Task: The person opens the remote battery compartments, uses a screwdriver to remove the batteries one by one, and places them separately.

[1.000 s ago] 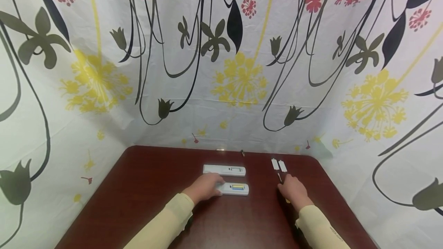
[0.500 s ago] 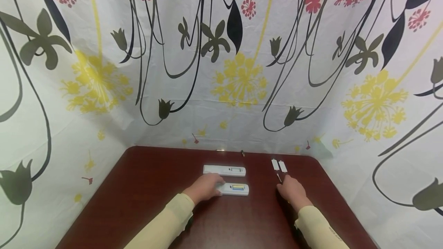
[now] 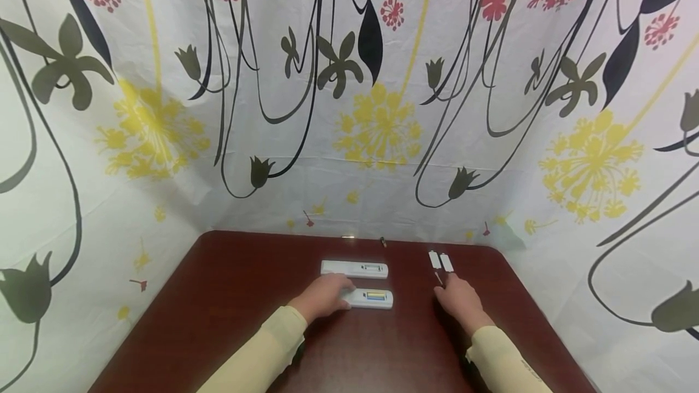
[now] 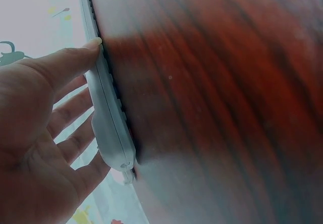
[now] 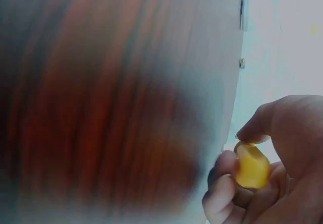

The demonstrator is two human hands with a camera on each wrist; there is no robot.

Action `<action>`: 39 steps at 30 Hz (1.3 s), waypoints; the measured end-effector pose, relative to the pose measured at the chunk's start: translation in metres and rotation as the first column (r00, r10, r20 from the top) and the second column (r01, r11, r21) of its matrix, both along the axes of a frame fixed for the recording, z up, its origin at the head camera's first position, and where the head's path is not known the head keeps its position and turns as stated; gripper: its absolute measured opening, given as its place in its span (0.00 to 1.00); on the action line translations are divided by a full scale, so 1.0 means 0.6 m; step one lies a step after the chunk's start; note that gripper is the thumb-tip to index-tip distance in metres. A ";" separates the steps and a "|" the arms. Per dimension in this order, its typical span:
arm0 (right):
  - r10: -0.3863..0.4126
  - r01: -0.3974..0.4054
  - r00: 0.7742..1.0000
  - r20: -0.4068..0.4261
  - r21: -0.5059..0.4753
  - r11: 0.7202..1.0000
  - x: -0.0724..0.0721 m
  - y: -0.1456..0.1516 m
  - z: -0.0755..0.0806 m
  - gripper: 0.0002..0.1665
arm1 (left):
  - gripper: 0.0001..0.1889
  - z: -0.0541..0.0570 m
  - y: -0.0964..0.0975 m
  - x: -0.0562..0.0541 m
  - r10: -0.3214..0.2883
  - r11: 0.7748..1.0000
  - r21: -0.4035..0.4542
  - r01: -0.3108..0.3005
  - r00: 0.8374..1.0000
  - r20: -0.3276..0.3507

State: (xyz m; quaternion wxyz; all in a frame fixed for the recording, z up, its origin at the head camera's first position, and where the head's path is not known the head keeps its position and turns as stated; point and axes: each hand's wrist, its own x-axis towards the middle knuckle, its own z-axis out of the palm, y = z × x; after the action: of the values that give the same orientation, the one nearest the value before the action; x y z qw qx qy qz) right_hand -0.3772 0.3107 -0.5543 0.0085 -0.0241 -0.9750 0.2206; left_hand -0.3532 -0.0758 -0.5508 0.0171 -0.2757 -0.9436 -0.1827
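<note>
My left hand [image 3: 323, 295] grips the left end of the nearer white remote control [image 3: 377, 298]. In the left wrist view, thumb and fingers hold the long edges of that remote [image 4: 108, 118], which lies button side to the table. Its battery compartment is uncovered and shows yellow and blue inside. My right hand [image 3: 461, 301] holds a screwdriver; only its thin metal shaft [image 3: 438, 278] shows in the head view. The yellow handle [image 5: 253, 167] is between curled fingers and thumb in the right wrist view. Two small white battery covers [image 3: 434, 259] lie just past the shaft.
A second white remote [image 3: 349, 268] lies parallel behind the first, its compartment uncovered too. Near the far table edge are a small dark cylinder [image 3: 383, 241], perhaps a battery, and a thin shiny piece [image 3: 347, 236]. A patterned curtain [image 3: 349, 199] surrounds the dark red table [image 3: 229, 296].
My right hand has shifted slightly left and the screwdriver's shaft has drawn back a little toward it, tilting more to the left. The left hand and both remotes have stayed in place.
</note>
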 end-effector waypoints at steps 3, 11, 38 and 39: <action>0.001 -0.001 1.000 -0.003 -0.006 1.000 -0.002 -0.002 0.000 0.24 | 0.19 -0.001 0.001 -0.001 0.002 1.000 0.002 -0.002 1.000 0.002; 0.010 -0.010 1.000 -0.009 -0.001 1.000 -0.004 -0.008 0.003 0.16 | 0.19 0.000 0.000 0.000 -0.017 1.000 0.005 0.017 0.999 -0.027; 0.357 -0.359 0.928 -0.111 -0.005 0.933 0.018 -0.079 0.039 0.09 | 0.19 -0.001 0.001 0.004 0.000 1.000 0.004 0.000 1.000 -0.027; 0.379 -0.381 0.919 -0.106 -0.001 0.924 0.020 -0.081 0.041 0.09 | 0.19 -0.001 0.001 0.003 0.000 1.000 0.005 0.000 1.000 -0.027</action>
State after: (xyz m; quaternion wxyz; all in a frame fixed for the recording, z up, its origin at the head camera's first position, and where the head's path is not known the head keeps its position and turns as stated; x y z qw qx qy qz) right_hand -0.3655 0.2620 -0.5295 0.0158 0.1771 -0.9570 0.2294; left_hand -0.3512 -0.0752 -0.5512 0.0304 -0.2780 -0.9428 -0.1812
